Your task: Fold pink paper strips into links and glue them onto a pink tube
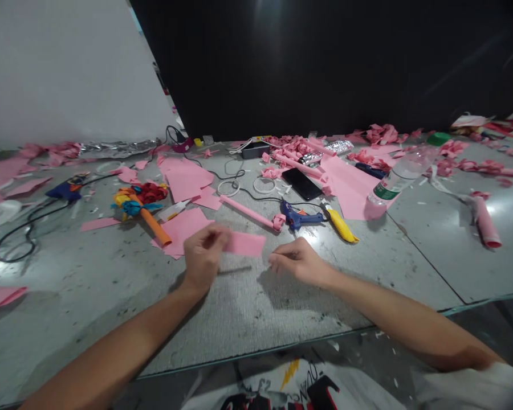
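across the middle of the grey tabletop (102,319), the left hand (202,256) is closed on a pink paper strip (247,244), its thumb and fingers pinching the left end. the strip is plain, narrow and oblong, a little blurred, and juts out toward the right hand (299,261) with its long sides almost level. it is held above the surface, in front of a rolled pink stick (248,212). the right hand's fingertips are bunched just beside the free end, apart from it; i cannot tell whether they grip anything.

the tabletop's front edge (256,352) slants below the forearms, rising toward the right, and a dark seam (427,258) cuts the surface beyond the right forearm. open room lies between the hands and that front edge, with more to the left of the left forearm. the far side is tighter: a tilted clear bottle (387,191), a black phone (302,183), a blue glue gun (301,218) and a yellow cutter (342,224) hem in the right hand.
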Demonstrator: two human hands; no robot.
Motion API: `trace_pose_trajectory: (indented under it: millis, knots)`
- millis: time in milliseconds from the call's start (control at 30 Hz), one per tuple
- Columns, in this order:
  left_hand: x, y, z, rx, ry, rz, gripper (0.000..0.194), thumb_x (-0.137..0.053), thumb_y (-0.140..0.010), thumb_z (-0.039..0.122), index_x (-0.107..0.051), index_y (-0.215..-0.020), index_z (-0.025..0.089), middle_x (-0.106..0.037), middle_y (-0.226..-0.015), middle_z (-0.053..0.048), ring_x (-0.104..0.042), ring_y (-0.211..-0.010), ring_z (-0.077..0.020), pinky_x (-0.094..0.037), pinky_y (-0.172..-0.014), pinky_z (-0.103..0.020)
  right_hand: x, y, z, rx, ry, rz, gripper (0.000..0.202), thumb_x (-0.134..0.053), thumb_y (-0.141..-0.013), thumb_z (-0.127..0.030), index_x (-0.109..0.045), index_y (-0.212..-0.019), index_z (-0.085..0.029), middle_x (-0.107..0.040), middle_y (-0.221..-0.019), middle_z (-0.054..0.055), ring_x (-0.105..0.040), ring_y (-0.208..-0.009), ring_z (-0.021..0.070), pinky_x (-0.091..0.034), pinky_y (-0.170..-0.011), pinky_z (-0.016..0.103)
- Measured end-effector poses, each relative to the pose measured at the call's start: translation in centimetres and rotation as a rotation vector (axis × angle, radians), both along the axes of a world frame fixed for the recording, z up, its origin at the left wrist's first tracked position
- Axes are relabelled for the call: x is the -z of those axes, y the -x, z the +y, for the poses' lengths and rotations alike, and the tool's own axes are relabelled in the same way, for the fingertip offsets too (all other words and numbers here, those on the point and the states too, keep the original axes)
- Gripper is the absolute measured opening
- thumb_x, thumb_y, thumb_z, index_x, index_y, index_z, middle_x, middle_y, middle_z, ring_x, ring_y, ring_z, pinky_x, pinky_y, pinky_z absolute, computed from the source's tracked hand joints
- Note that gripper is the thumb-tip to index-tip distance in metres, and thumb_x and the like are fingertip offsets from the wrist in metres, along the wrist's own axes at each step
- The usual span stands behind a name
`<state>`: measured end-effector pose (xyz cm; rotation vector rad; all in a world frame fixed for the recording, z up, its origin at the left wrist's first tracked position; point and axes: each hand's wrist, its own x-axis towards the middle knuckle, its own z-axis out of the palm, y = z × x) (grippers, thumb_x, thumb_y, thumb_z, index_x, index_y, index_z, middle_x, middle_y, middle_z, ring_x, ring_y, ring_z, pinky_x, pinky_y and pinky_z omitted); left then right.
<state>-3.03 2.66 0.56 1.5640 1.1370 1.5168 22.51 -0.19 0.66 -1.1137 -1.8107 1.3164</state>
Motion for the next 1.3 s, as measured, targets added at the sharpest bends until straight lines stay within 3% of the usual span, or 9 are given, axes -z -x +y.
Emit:
trace_pose_trajectory:
  millis: [67, 133, 367, 767, 900, 1000, 1100, 1200, 1300]
  knots:
    - [-0.1, 0.6, 0.6, -0.212, -0.092, -0.054, 0.020, -0.074, -0.095, 0.029, -0.066, -0.079, 0.020, -0.059, -0.074, 0.001, -0.054, -0.071, -0.0146, -0.044, -0.068, -0.029, 0.4, 0.0, 0.4, 0.060, 0.015, 0.008, 0.044, -0.068, -0.099, -0.048, -0.074, -0.067, -0.017, -0.072, -0.063, 0.005, -0.062, -0.058, 0.0161, -0.045, -0.058, 0.028]
    - [-0.3, 0.8, 0.4, -0.275, -0.208, 0.043, 0.017, -0.071, -0.097, 0.026, -0.067, -0.082, 0.021, -0.061, -0.077, 0.000, -0.056, -0.073, -0.0151, -0.046, -0.069, -0.030, 0.6, 0.0, 0.6, 0.081, 0.049, 0.056, 0.046, -0.071, -0.097, -0.053, -0.073, -0.067, -0.017, -0.073, -0.065, 0.005, -0.061, -0.056, 0.0151, -0.046, -0.057, 0.028]
    - [0.4, -0.7, -1.9, 0.247, -0.919, 0.840, 0.016, -0.075, -0.093, 0.015, -0.076, -0.104, 0.027, -0.082, -0.099, -0.003, -0.074, -0.088, -0.0187, -0.053, -0.080, -0.034, 0.2, 0.5, 0.2, -0.109, 0.124, 0.129, 0.060, -0.061, -0.102, -0.070, -0.075, -0.081, -0.015, -0.077, -0.076, 0.006, -0.059, -0.056, 0.0119, -0.047, -0.058, 0.026]
    - [-0.5, -1.4, -2.8, 0.418, -0.901, 0.960, 0.028, -0.065, -0.101, 0.013, -0.076, -0.123, 0.027, -0.084, -0.110, -0.006, -0.077, -0.099, -0.0203, -0.052, -0.087, -0.035, 0.8, 0.6, 1.0, -0.019, 0.194, 0.189, 0.052, -0.076, -0.091, -0.067, -0.072, -0.085, -0.016, -0.058, -0.055, -0.004, -0.051, -0.049, 0.0110, -0.039, -0.051, 0.025]
    - [-0.3, -1.4, -3.2, 0.418, -0.917, 0.876, 0.033, -0.076, -0.098, 0.037, -0.073, -0.127, 0.022, -0.082, -0.116, -0.012, -0.076, -0.106, -0.0291, -0.055, -0.091, -0.043, 0.6, 0.6, 1.1, 0.051, 0.181, 0.218, 0.047, -0.083, -0.086, -0.061, -0.072, -0.082, -0.016, -0.057, -0.052, -0.005, -0.049, -0.047, 0.0108, -0.038, -0.050, 0.025]
    - [-0.1, -1.4, -3.1, 0.255, -0.734, 0.621, 0.034, -0.076, -0.097, 0.034, -0.071, -0.128, 0.022, -0.076, -0.124, -0.014, -0.072, -0.113, -0.0296, -0.057, -0.094, -0.043, 0.5, 0.4, 1.1, 0.110, 0.158, 0.276, 0.045, -0.084, -0.086, -0.060, -0.071, -0.079, -0.017, -0.058, -0.051, -0.005, -0.050, -0.046, 0.0108, -0.037, -0.050, 0.026]
    - [0.2, -1.5, -2.8, 0.071, -0.325, 0.292, 0.019, -0.071, -0.100, 0.024, -0.073, -0.118, 0.023, -0.072, -0.110, -0.007, -0.070, -0.098, -0.0202, -0.057, -0.086, -0.033, 0.7, 0.3, 1.2, 0.156, 0.159, 0.329, 0.045, -0.084, -0.085, -0.060, -0.071, -0.079, -0.017, -0.061, -0.052, -0.004, -0.053, -0.045, 0.0114, -0.040, -0.049, 0.026]
    - [0.5, -1.8, -2.5, 0.082, 0.079, 0.012, 0.018, -0.072, -0.100, 0.036, -0.072, -0.109, 0.021, -0.068, -0.091, -0.002, -0.066, -0.080, -0.0157, -0.054, -0.075, -0.027, 1.0, 0.3, 1.3, 0.174, 0.168, 0.380, 0.043, -0.087, -0.084, -0.059, -0.073, -0.081, -0.017, -0.063, -0.055, -0.003, -0.056, -0.045, 0.0121, -0.043, -0.048, 0.026]
    - [0.4, -2.0, -2.4, 0.186, 0.251, -0.076, 0.026, -0.074, -0.098, 0.044, -0.076, -0.105, 0.018, -0.069, -0.084, -0.002, -0.062, -0.073, -0.0140, -0.052, -0.070, -0.026, 1.1, 0.3, 1.3, 0.183, 0.166, 0.408, 0.041, -0.088, -0.084, -0.056, -0.075, -0.083, -0.017, -0.066, -0.058, -0.002, -0.058, -0.045, 0.0120, -0.046, -0.048, 0.025]
